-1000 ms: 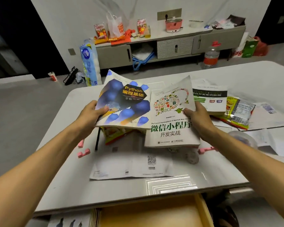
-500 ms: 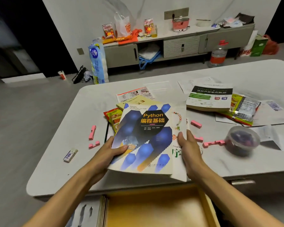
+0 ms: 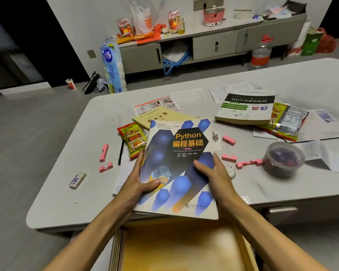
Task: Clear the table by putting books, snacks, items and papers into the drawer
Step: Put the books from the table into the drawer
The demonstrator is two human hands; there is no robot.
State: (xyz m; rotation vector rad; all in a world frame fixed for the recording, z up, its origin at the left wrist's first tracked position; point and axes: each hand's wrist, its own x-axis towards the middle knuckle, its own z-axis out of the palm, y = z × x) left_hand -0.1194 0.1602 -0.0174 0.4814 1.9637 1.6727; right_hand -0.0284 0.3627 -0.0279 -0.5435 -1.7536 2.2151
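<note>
Both my hands hold a stack of books with the blue Python book on top; a second book lies hidden beneath it. My left hand grips the stack's left edge, thumb on the cover. My right hand grips the right side, fingers over the cover. The stack hangs over the table's near edge, above the open wooden drawer. On the table remain a yellow book, a green-and-white book, snack packets, papers and pink blocks.
A round plastic tub stands at the right near several pink blocks. An eraser and a pencil lie at the left. A low cabinet with clutter stands against the far wall.
I slid the white book under the Python book and drew the stack toward me, from the table's middle to over its near edge and the drawer.
</note>
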